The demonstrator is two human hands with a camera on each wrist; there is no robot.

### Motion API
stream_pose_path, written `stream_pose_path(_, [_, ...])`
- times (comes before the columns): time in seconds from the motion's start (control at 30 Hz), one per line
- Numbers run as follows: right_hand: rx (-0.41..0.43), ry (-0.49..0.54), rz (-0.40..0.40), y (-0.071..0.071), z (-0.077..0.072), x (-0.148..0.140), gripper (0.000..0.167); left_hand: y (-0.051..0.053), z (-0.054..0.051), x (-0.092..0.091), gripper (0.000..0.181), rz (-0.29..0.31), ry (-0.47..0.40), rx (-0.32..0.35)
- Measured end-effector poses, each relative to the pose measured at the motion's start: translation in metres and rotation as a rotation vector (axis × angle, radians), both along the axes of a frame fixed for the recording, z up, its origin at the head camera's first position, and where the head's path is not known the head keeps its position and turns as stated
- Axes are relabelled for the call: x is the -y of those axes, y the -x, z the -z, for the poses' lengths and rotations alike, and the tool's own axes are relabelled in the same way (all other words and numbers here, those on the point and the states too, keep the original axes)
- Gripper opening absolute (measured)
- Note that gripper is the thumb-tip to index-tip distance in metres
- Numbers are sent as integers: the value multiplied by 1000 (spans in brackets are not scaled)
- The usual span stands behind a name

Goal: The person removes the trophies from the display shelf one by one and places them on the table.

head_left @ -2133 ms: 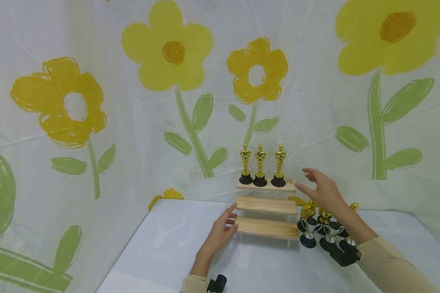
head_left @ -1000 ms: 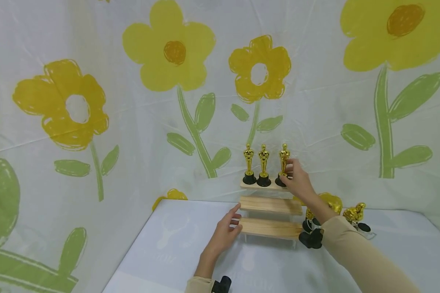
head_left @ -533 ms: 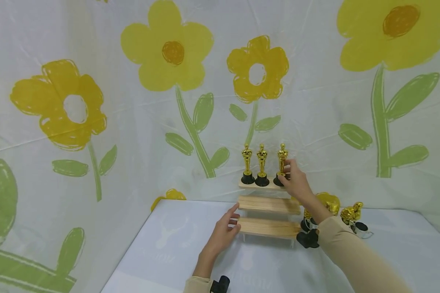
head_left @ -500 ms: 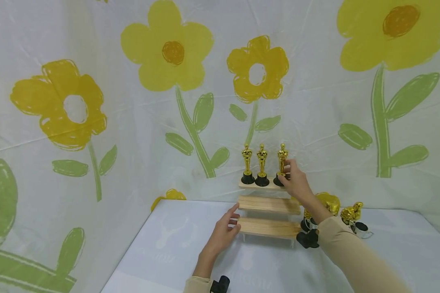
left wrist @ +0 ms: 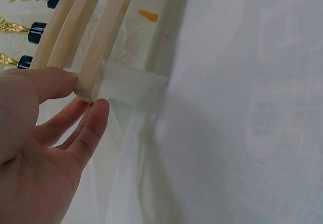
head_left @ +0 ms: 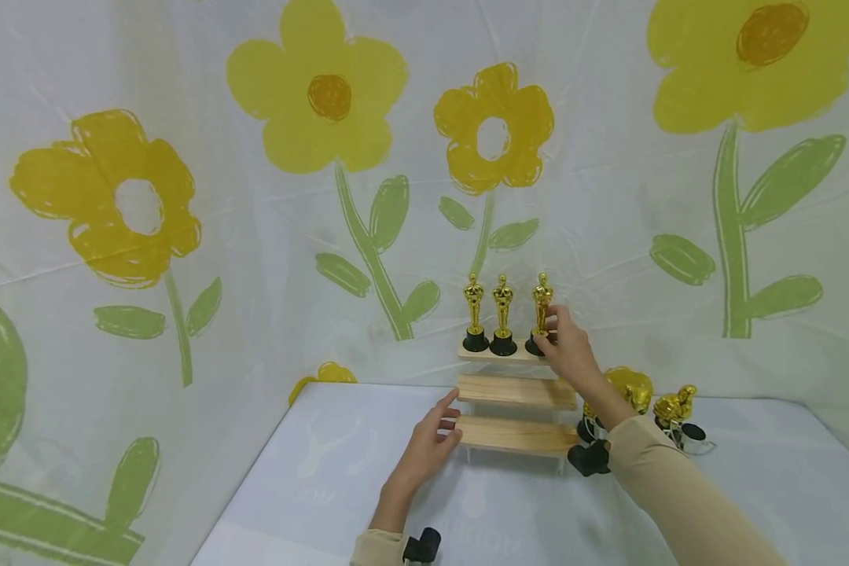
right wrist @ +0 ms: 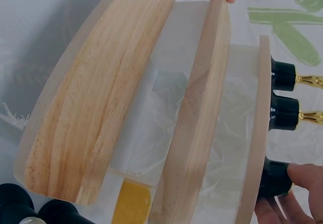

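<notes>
Three gold figure trophies with black bases stand on the top board of a three-tier wooden display stand (head_left: 516, 391). My right hand (head_left: 569, 346) holds the rightmost trophy (head_left: 541, 292) low down, thumb and fingers about its black base (right wrist: 275, 177), which sits on the top board in the right wrist view. The middle trophy (head_left: 503, 303) and left trophy (head_left: 473, 303) stand close together. My left hand (head_left: 424, 444) rests its fingertips and thumb against the left ends of the lower boards. In the left wrist view the thumb (left wrist: 58, 81) touches a board end.
Right of the stand, gold trophies (head_left: 675, 405) and silver cups (head_left: 693, 436) stand on the white table (head_left: 311, 479), partly hidden by my right arm. A white curtain (head_left: 276, 275) with printed yellow flowers hangs behind and to the left.
My right hand has come in from the right of the top board and taken hold of the rightmost trophy. Over the last second it barely moves. The left hand stays at the stand.
</notes>
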State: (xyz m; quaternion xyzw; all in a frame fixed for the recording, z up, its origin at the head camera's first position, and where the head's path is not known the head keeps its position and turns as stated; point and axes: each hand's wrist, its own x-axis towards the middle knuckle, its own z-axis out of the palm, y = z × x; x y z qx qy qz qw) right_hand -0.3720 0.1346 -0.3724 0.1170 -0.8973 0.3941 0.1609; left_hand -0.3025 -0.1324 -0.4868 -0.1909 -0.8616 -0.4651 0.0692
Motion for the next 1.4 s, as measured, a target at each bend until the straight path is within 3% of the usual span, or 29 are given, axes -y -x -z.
stream_pose_path(0.63, [-24,-37,27,-7,-4,-1,48,1,-2,-1,67,-1,-6,-4])
stream_pose_path(1.17, [-97,-48,-73,-31,4,-11,44,0,-2,0,67,6,-9,4])
stream_pose_path(1.4, [-68,-14,-116,-50,9,-21,42,1,0,1,66,36,-22,-56])
